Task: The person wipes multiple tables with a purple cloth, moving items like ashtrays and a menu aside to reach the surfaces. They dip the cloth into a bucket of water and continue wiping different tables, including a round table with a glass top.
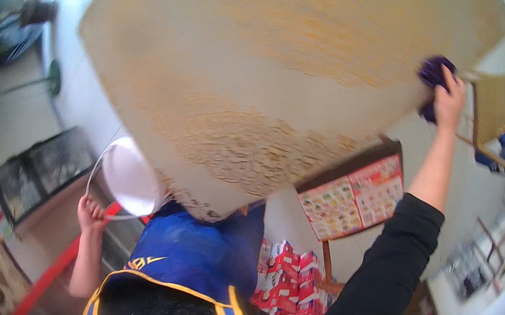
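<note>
A large table top [245,81] with a mottled tan and grey surface fills the middle of the head view, one corner close to my blue apron [197,248]. At its right edge my right hand [451,103] holds a dark purple cloth [434,73], fingers spread over it. On the left, my left hand [92,213] is closed on the thin handle of a white bucket [131,180], which hangs beside the table's left edge. The bucket's inside is too blurred to read.
A chair with a printed menu-like sheet [357,192] on its back stands right of the table corner. Red cartons [286,283] are stacked below it. A glass-sided case [50,169] is at the left, near a red rail [53,269]. Another chair [488,109] stands at the right.
</note>
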The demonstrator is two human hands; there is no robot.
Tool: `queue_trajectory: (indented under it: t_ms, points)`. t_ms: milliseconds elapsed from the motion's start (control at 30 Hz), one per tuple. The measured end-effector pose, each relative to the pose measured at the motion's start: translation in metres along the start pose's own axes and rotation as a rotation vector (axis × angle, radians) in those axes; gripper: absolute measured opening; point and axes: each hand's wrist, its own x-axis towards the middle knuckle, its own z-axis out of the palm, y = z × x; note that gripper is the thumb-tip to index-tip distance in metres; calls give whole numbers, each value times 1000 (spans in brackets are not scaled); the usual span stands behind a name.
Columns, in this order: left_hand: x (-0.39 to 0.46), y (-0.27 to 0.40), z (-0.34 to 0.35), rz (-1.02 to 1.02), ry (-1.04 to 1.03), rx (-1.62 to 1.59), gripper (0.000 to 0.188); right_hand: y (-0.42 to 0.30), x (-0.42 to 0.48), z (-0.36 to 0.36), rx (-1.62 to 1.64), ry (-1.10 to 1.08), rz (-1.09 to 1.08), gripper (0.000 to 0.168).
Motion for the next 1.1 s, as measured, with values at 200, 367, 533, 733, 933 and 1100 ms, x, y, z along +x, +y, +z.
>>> queue_trajectory:
  t_ms: [200, 367, 533, 733, 933, 1100]
  points:
    - [7, 21, -13, 106, 91, 6, 17, -177, -75, 32, -411, -94, 96, 55]
    - [33, 53, -45, 116, 3, 78, 12, -384, -161, 69, -260, -203, -84, 57]
    - [49, 88, -74, 110, -149, 120, 11, -611, -214, 125, -30, -390, -332, 53]
    - [82, 182, -110, 166, -127, 110, 10, -701, -185, 125, 1030, -542, -140, 51]
    - [145, 236, -156, 213, 0, 22, 11, -555, -107, 107, 596, -67, 244, 49]
    - [214, 314, -139, 258, 136, -68, 12, -576, -95, 198, -182, 156, 614, 49]
